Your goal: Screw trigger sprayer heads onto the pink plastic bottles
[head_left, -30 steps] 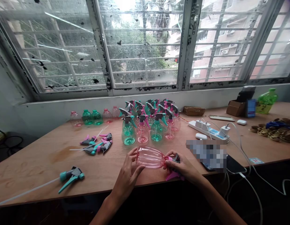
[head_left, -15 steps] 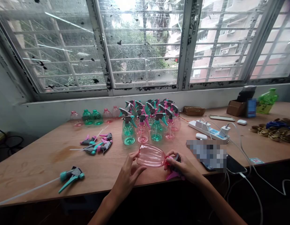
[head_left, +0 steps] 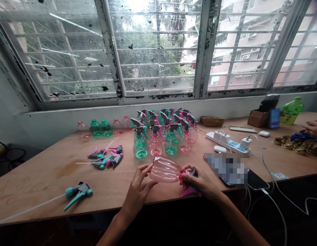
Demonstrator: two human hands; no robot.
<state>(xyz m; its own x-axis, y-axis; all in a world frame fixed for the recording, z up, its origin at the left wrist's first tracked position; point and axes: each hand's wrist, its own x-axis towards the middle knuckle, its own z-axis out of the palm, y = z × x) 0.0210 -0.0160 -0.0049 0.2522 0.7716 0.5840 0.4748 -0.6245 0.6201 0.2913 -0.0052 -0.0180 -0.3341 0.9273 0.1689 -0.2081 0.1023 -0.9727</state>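
Observation:
A clear pink spray bottle (head_left: 165,169) lies sideways in the air over the table's front edge, its base to the left. My left hand (head_left: 140,186) has its fingertips against the base, with the thumb held lower. Around the neck end, my right hand (head_left: 199,182) is closed on a pink and grey trigger sprayer head (head_left: 191,191), which meets the bottle's mouth. Part of that head is hidden by the fingers. To the left, a loose teal and grey sprayer head (head_left: 80,194) with a long tube rests on the table.
Finished-looking spray bottles (head_left: 171,143) stand grouped behind my hands. Several headless bottles (head_left: 96,128) line the wall, with a pile of sprayer heads (head_left: 107,158) before them. On the right are a power strip (head_left: 229,142), phones, cables and another person's hand (head_left: 314,128).
My left fingers and thumb have shifted slightly at the bottle's base; the bottle has barely moved. Another person's hand has come into view at the right edge.

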